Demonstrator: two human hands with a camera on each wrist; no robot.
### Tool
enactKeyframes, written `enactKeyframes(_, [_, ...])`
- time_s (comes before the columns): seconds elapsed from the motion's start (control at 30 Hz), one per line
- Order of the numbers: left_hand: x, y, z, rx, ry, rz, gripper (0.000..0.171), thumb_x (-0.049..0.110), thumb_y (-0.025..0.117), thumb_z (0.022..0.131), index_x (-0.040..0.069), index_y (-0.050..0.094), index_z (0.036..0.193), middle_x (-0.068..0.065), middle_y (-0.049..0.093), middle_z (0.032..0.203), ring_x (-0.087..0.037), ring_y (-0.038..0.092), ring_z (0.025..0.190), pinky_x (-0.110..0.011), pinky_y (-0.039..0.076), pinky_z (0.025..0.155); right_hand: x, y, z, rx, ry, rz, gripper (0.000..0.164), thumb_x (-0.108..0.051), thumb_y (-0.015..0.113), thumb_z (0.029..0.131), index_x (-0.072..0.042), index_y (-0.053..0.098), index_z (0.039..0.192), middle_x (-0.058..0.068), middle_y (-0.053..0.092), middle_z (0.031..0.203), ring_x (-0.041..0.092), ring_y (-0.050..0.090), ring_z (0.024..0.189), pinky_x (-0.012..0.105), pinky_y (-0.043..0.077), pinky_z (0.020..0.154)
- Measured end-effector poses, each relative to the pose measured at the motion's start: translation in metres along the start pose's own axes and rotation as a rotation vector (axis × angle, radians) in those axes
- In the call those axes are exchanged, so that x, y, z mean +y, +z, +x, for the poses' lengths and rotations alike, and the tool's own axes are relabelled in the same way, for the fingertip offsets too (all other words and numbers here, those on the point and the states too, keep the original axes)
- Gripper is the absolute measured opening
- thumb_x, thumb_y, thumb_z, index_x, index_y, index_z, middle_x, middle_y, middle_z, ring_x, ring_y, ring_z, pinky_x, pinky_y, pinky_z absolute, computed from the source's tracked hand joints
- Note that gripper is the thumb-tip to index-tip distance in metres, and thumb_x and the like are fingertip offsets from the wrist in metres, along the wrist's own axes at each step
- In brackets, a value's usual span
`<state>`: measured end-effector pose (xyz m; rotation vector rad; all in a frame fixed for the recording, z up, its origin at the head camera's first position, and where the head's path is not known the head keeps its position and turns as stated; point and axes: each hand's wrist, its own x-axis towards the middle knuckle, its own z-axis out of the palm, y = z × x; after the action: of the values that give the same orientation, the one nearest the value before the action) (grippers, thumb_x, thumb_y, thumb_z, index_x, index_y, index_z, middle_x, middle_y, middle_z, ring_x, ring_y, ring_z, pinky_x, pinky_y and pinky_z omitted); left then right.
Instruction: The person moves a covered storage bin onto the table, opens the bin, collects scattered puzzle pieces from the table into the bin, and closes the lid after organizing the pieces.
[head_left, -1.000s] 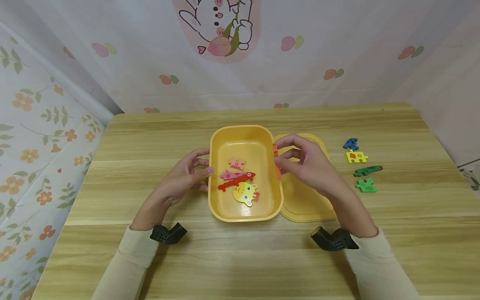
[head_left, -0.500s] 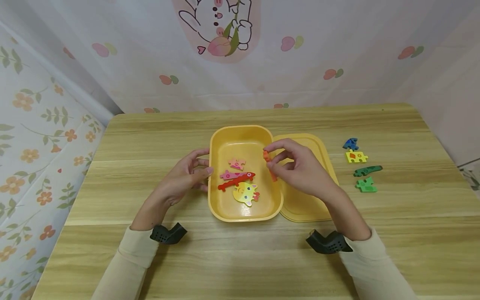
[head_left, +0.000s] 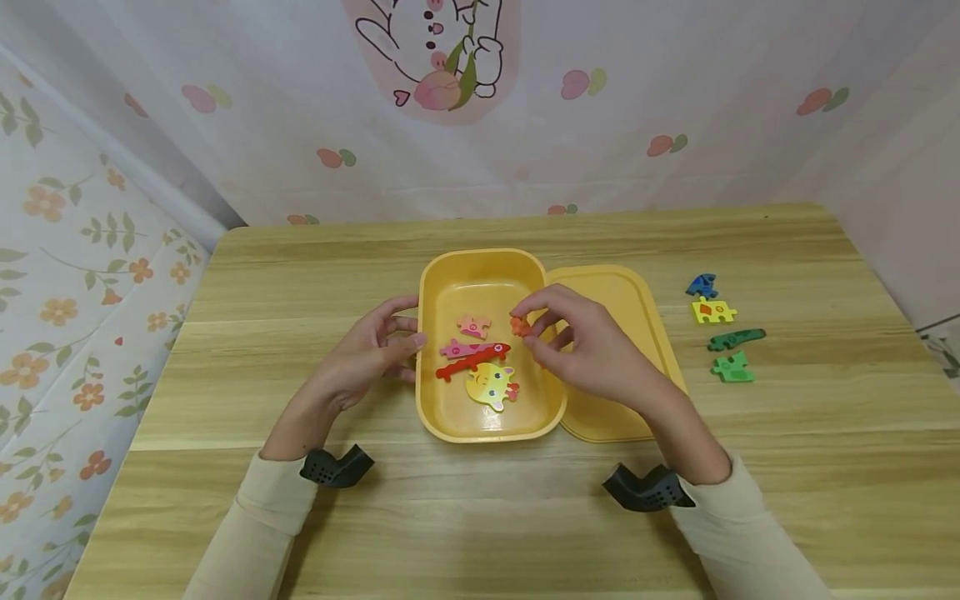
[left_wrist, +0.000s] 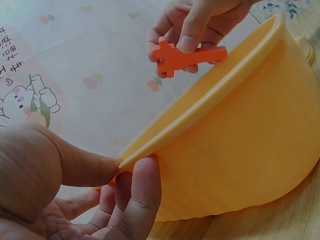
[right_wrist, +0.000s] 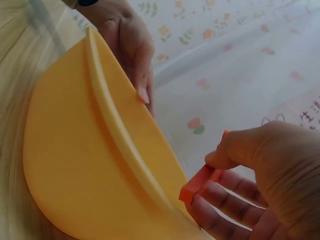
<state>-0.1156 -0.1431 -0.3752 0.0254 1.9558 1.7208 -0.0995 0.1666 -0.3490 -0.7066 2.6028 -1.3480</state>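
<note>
Left hand (head_left: 378,346) pinches the left rim of the yellow plastic box (head_left: 491,435) between thumb and fingers. Box sits on the wood table (head_left: 315,267); inside: peach puzzle piece (head_left: 474,326), pink one (head_left: 453,350), long red one (head_left: 472,363), yellow animal-head piece (head_left: 487,386). Orange puzzle piece (head_left: 521,325) is up over the box's right half, pinched by thumb and fingertips of the right hand (head_left: 581,342). Yellow lid (head_left: 611,427) just right of box, partly behind that hand. Far right, in a column: blue (head_left: 702,286), yellow (head_left: 713,312), dark green (head_left: 737,340) and light green (head_left: 733,367) pieces.

In the head view, cannot wholly see the knobbed orange piece (head_left: 519,326) or flat yellow plastic lid (head_left: 636,315) past the right hand (head_left: 581,346), nor the top-cropped white rabbit print (head_left: 441,50).
</note>
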Motion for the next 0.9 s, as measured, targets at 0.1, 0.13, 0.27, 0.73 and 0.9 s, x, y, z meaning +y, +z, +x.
enactKeyframes(0.1, [0.000, 0.000, 0.000, 0.000, 0.002, 0.000, 0.070, 0.008, 0.061, 0.105, 0.010, 0.026, 0.165, -0.025, 0.048, 0.145, -0.022, 0.066, 0.105, -0.029, 0.066, 0.073, -0.002, 0.003, 0.000, -0.014, -0.018, -0.050, 0.036, 0.000, 0.075, 0.094, -0.016, 0.067, 0.125, -0.001, 0.067, 0.120, 0.015, 0.067, 0.099, 0.030, 0.063, 0.079])
enactKeyframes(0.13, [0.000, 0.000, 0.000, 0.000, 0.001, 0.000, 0.070, 0.008, 0.061, 0.105, 0.010, 0.026, 0.165, -0.025, 0.048, 0.145, -0.022, 0.066, 0.105, -0.029, 0.066, 0.073, -0.002, 0.004, 0.000, -0.018, -0.026, -0.065, 0.036, -0.001, 0.075, 0.094, -0.017, 0.067, 0.125, -0.002, 0.067, 0.121, 0.014, 0.067, 0.100, 0.030, 0.063, 0.079])
enactKeyframes(0.27, [0.000, 0.000, 0.000, 0.005, -0.003, 0.003, 0.070, 0.008, 0.061, 0.105, 0.010, 0.026, 0.165, -0.025, 0.048, 0.145, -0.022, 0.067, 0.103, -0.028, 0.066, 0.073, -0.005, 0.007, -0.001, -0.027, -0.045, -0.117, 0.035, -0.004, 0.075, 0.094, -0.019, 0.068, 0.125, -0.003, 0.067, 0.124, 0.012, 0.067, 0.100, 0.033, 0.065, 0.081])
enactKeyframes(0.73, [0.000, 0.001, 0.000, -0.002, 0.006, -0.001, 0.069, 0.006, 0.059, 0.105, 0.009, 0.025, 0.166, -0.026, 0.048, 0.145, -0.023, 0.067, 0.103, -0.029, 0.066, 0.072, -0.012, 0.012, -0.004, 0.017, -0.120, -0.326, 0.028, -0.010, 0.076, 0.095, -0.017, 0.075, 0.122, -0.004, 0.069, 0.126, 0.011, 0.060, 0.081, 0.023, 0.050, 0.061])
enactKeyframes(0.9, [0.001, 0.001, 0.000, -0.003, 0.007, -0.003, 0.069, 0.005, 0.058, 0.105, 0.010, 0.025, 0.166, -0.026, 0.048, 0.144, -0.023, 0.067, 0.103, -0.029, 0.066, 0.072, -0.011, 0.011, -0.004, 0.018, -0.111, -0.335, 0.032, -0.011, 0.076, 0.095, -0.016, 0.075, 0.127, -0.002, 0.069, 0.129, 0.013, 0.067, 0.086, 0.026, 0.055, 0.064])
